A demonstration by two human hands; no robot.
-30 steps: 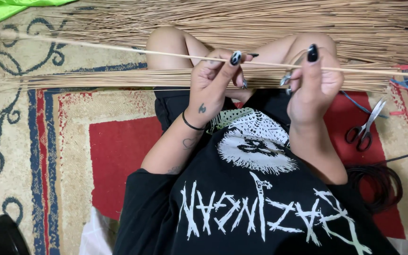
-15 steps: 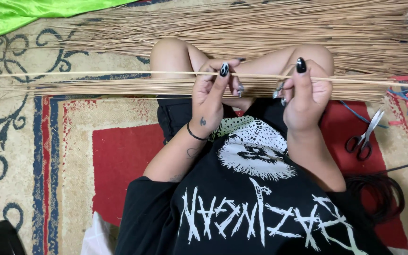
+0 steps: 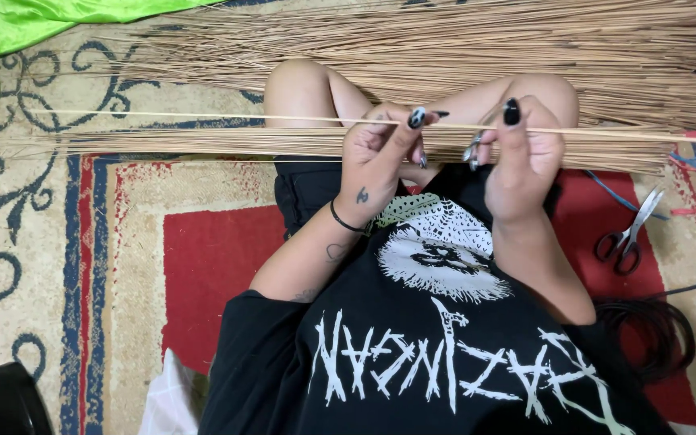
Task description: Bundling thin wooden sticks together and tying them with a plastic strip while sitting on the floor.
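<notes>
Scissors [image 3: 628, 235] beside knee | stick bundle [image 3: 203, 142] across lap | both hands [image 3: 380, 157] [image 3: 525, 157] pinching stick [image 3: 203, 118]

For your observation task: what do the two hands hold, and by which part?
Both hands, left hand and right hand, pinch one long thin stick with the fingers, near its middle.

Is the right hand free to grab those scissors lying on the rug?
Probably not at once: the right hand is pinching a thin stick together with the left hand. The scissors lie uncovered on the rug on that side.
</notes>
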